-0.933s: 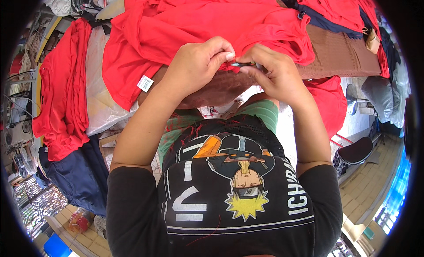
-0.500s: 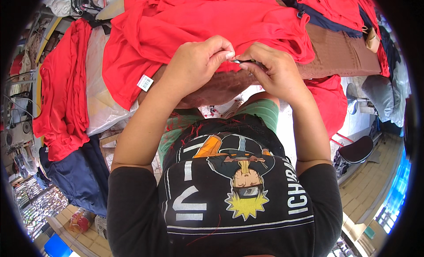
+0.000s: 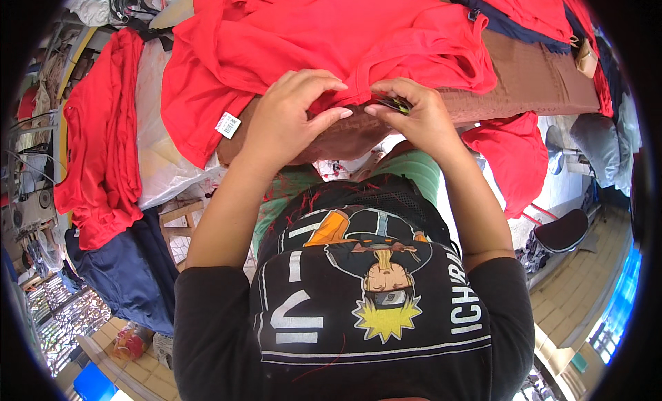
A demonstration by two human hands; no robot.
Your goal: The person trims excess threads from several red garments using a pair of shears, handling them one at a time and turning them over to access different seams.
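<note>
A red garment [image 3: 310, 39] lies spread over the brown-covered work surface in front of me, with a white tag [image 3: 227, 125] at its left side. My left hand [image 3: 286, 115] is at the garment's near edge, thumb and fingers apart with nothing between them. A small pair of dark thread snips [image 3: 396, 104] sits in my right hand [image 3: 419, 115], mostly hidden by the fingers. Between the two hands a narrow corner of the red cloth hangs near the fingertips; I cannot tell whether either hand touches it.
At left, another red garment [image 3: 103, 139] hangs above dark blue cloth [image 3: 127, 270]. More red cloth [image 3: 514, 163] hangs below the surface's right side. A dark-seated chair [image 3: 562, 232] stands to the right. Navy and red clothes lie at the far right of the brown cover [image 3: 531, 73].
My left thumb and fingers have parted from their pinch. Both hands have dropped slightly, and the snips' metal tip no longer shows between them.
</note>
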